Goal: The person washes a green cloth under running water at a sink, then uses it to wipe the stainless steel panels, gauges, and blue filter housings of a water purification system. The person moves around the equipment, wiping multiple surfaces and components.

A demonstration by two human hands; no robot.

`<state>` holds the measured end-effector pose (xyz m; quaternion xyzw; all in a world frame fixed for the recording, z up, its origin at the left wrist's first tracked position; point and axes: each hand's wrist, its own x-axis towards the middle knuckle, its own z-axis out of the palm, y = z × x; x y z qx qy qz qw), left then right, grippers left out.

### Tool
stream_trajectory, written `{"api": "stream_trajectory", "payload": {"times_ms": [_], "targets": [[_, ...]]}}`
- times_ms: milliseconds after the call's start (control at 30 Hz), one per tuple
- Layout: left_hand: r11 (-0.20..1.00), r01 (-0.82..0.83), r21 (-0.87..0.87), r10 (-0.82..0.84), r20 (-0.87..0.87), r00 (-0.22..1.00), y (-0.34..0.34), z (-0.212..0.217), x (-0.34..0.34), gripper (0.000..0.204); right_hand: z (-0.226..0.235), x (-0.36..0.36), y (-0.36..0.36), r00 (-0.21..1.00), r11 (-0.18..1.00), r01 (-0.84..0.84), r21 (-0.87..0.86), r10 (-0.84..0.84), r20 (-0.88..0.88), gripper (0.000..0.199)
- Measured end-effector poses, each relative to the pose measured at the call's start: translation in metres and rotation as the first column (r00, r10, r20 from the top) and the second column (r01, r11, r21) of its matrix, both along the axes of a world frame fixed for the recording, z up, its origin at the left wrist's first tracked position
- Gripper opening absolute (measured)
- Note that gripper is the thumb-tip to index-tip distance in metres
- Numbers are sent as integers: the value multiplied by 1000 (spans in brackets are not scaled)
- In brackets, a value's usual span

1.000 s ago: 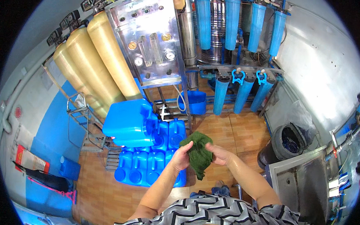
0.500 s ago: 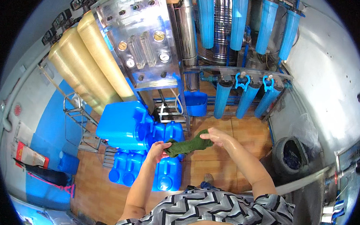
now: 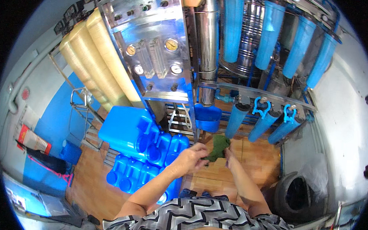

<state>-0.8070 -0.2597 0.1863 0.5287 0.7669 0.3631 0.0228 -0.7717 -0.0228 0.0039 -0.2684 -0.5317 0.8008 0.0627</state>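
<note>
A crumpled dark green cloth (image 3: 219, 147) hangs in front of me, above the tiled floor. My right hand (image 3: 230, 157) is closed on its right side, the fingers partly behind it. At the cloth's lower left end my left hand (image 3: 191, 159) has its fingers curled round the edge, slightly smeared by motion. The left forearm passes over several blue water jugs (image 3: 126, 127), which are stacked on their sides at the left.
A steel panel with gauges (image 3: 154, 48) stands ahead, beside tan cylinders (image 3: 93, 66). Blue filter housings (image 3: 262, 126) hang at the right, past a blue bucket (image 3: 207, 118). A dark round bin (image 3: 287, 193) stands at the lower right. A wire rack (image 3: 83, 110) is at the left.
The cloth was stretched out sideways between both hands; now it is bunched and more upright. My left hand has moved right, closer to my right hand. The view has shifted somewhat.
</note>
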Motion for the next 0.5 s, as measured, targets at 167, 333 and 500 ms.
{"api": "stream_trajectory", "payload": {"times_ms": [167,333,500], "targets": [[999,-46,1,46,6,999,-8,1,-11,53,3,-16,-34,779,871,-491,10,444,-444,56],[966,-247,-75,257,191,947,-68,-41,-40,43,-10,-70,-62,499,87,37,996,861,-93,42],[921,-363,-139,388,270,881,-127,-74,-60,37,-15,-156,-112,829,852,-519,69,482,282,37]]}}
